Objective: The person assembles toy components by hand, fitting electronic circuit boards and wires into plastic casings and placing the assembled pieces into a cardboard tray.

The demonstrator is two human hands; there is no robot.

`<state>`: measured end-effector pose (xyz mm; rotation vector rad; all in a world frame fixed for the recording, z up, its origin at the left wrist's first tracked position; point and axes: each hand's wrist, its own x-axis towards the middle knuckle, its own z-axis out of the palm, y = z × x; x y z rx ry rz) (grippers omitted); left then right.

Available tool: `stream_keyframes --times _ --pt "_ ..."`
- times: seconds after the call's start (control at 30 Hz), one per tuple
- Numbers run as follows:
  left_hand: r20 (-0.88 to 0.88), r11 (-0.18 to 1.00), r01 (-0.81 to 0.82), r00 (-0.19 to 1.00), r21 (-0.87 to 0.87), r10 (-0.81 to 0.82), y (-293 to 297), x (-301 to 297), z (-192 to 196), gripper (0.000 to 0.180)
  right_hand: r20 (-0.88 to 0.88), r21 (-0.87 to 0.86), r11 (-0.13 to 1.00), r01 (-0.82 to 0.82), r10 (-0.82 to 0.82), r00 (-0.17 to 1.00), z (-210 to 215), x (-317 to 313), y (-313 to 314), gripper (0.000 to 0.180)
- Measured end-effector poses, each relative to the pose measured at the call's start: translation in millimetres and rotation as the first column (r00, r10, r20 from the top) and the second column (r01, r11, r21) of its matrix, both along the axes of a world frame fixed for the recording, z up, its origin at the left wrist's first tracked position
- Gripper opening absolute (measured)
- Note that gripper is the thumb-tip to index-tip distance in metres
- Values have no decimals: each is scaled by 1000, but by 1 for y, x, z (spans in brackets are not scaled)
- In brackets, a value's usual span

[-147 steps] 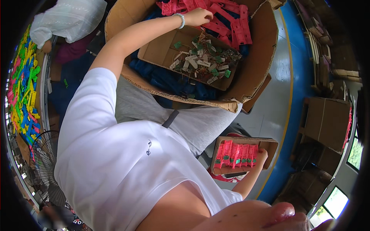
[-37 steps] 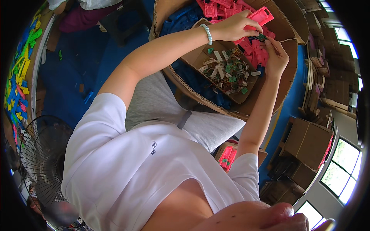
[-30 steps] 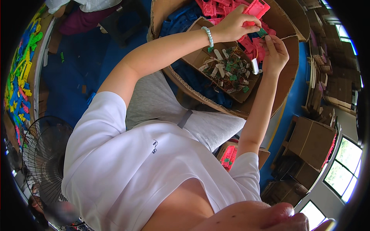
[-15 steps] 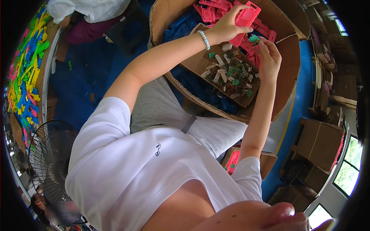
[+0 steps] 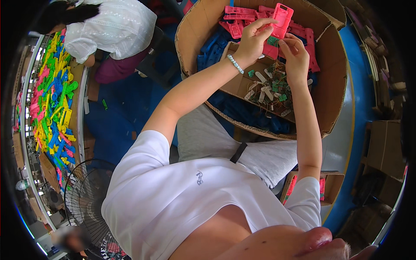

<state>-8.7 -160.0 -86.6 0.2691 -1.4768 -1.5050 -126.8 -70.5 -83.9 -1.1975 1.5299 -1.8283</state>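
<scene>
Over a large cardboard box (image 5: 333, 84) at one o'clock, a pink plastic case (image 5: 282, 19) is being gripped by the left hand (image 5: 253, 41), while a small green circuit board (image 5: 272, 41), just at the case's seven o'clock end, is being pinched by the right hand (image 5: 297, 56), and wired parts (image 5: 266, 89) are being held by a smaller box (image 5: 236, 80) at six o'clock from the board.

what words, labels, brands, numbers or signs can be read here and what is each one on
White shirt: one small dark script-like mark on the chest, too small to read.
Beside the black wire fan, at the lower edge: pale lettering, partly cut off; not copied out here, and what it stands on is unclear.
Red plastic casing: none visible.
Green circuit board: too small to tell.
</scene>
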Motion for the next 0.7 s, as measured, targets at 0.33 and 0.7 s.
stream_keyframes --times 0.33,0.7 --pt "128 989 56 991 -135 -39 10 4 7 40 228 -63 997 -32 45 973 1 -7 5 19" --pt "26 991 130 991 -42 -129 14 1 7 38 442 -151 971 -187 236 865 -4 -18 8 32"
